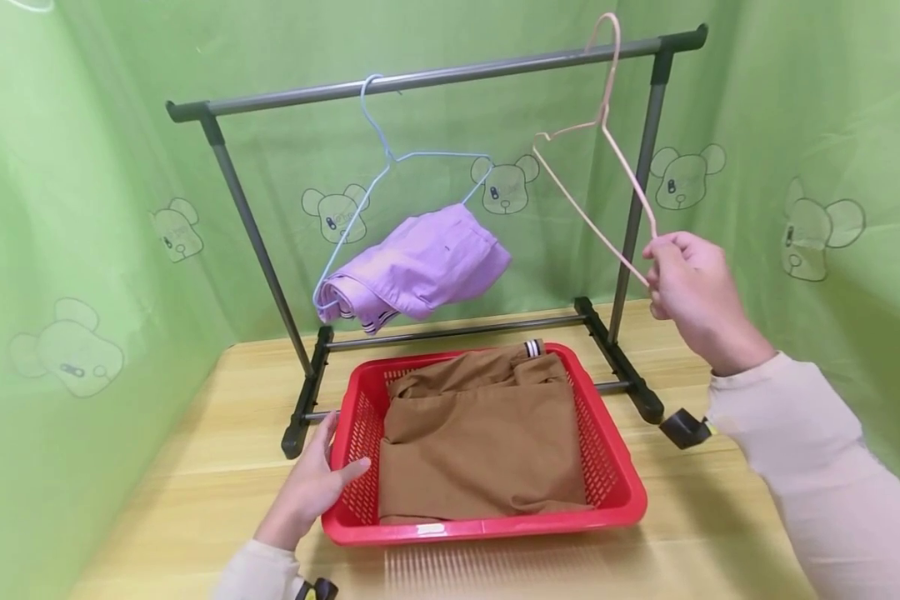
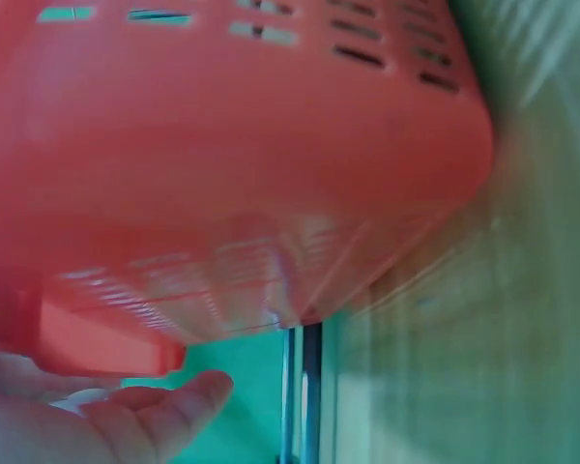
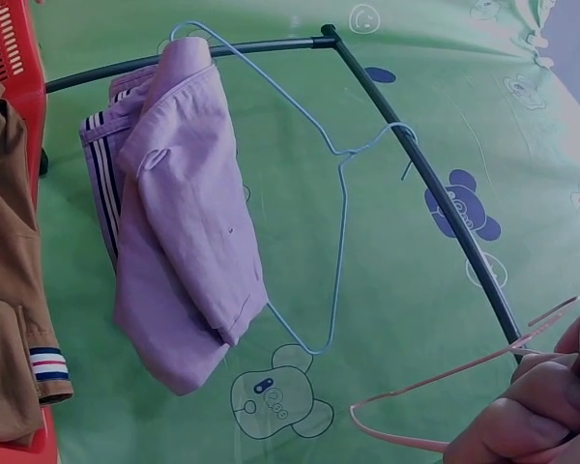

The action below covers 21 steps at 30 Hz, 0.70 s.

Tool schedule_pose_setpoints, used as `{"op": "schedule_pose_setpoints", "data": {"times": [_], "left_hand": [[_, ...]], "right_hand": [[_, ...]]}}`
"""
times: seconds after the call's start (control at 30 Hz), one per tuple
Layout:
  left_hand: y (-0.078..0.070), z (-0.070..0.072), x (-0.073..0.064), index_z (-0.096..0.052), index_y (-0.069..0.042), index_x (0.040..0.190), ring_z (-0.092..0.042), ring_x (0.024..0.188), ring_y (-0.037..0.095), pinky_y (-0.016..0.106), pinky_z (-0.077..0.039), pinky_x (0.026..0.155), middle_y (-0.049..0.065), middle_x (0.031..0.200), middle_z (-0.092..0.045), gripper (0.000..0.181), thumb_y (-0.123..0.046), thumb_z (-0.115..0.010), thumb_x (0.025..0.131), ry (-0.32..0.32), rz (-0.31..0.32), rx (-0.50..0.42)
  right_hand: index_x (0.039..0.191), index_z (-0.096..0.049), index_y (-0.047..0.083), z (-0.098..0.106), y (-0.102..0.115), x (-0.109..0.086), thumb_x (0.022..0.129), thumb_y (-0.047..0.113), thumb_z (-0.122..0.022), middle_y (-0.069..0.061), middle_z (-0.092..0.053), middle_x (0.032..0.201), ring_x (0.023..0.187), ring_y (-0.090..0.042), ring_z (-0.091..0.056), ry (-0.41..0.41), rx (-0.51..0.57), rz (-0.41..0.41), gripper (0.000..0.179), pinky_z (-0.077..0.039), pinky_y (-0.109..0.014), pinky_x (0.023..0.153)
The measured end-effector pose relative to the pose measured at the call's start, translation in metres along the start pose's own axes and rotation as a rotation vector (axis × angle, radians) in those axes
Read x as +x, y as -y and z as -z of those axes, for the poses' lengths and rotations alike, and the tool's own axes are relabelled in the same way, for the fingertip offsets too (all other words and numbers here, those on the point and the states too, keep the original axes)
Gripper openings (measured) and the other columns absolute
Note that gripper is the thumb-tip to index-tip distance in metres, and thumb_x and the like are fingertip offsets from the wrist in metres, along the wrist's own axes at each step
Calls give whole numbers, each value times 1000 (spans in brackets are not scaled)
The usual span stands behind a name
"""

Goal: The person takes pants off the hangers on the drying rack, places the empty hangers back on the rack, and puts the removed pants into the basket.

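Observation:
My right hand (image 1: 693, 287) grips a pink wire hanger (image 1: 588, 225) by its lower right corner, thumb and fingers curled round the wire. The hanger bears no garment. Its hook arches over the rack's bar near the right end; contact cannot be told. At the left side of a red plastic basket (image 1: 487, 527), my left hand (image 1: 307, 487) lies with its thumb over the rim and fairly straight fingers outside. Folded brown trousers (image 1: 487, 442) with a striped trim fill the basket. Folded lilac trousers (image 1: 427, 267) hang over a blue wire hanger (image 1: 337, 242) on the bar.
A clothes rack (image 1: 450, 77) with a grey bar and black feet stands behind the basket on a wood-grain table (image 1: 187, 467). Green curtains (image 1: 82, 208) with printed bear heads surround it. A black wrist strap piece (image 1: 684, 429) juts from the right sleeve.

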<state>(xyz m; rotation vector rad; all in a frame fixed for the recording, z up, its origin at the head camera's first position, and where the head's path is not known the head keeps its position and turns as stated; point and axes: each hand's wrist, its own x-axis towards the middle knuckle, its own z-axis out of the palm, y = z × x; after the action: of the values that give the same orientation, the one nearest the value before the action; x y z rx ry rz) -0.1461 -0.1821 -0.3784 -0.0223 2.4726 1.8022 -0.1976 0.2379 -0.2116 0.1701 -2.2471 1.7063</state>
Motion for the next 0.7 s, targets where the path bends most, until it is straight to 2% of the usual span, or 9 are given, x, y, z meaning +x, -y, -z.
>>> {"op": "schedule_pose_setpoints", "data": {"times": [0.17,0.37,0.7], "left_hand": [[7,-7,-3,-17,-7,153,-49,120,47,52,-51,86,29,146,-35,83,11,-58,84,-19,-19,-71],[13,-8,-4,-16,-13,155,-46,122,49,56,-49,87,27,149,-31,87,16,-46,78,-44,5,-138],[15,-8,-3,-15,-16,155,-45,122,49,57,-48,87,31,146,-31,88,13,-45,79,-38,23,-158]], "right_hand": [[107,-47,5,-3,4,4,106,27,-33,6,-42,67,51,-7,-37,9,6,-8,27,-37,-22,46],[109,-47,6,-4,5,10,106,28,-31,6,-42,68,51,-7,-37,15,-15,-20,27,-38,-22,47],[109,-47,6,-4,6,15,106,27,-32,6,-43,70,52,-7,-36,15,-2,-41,25,-37,-21,46]]}}
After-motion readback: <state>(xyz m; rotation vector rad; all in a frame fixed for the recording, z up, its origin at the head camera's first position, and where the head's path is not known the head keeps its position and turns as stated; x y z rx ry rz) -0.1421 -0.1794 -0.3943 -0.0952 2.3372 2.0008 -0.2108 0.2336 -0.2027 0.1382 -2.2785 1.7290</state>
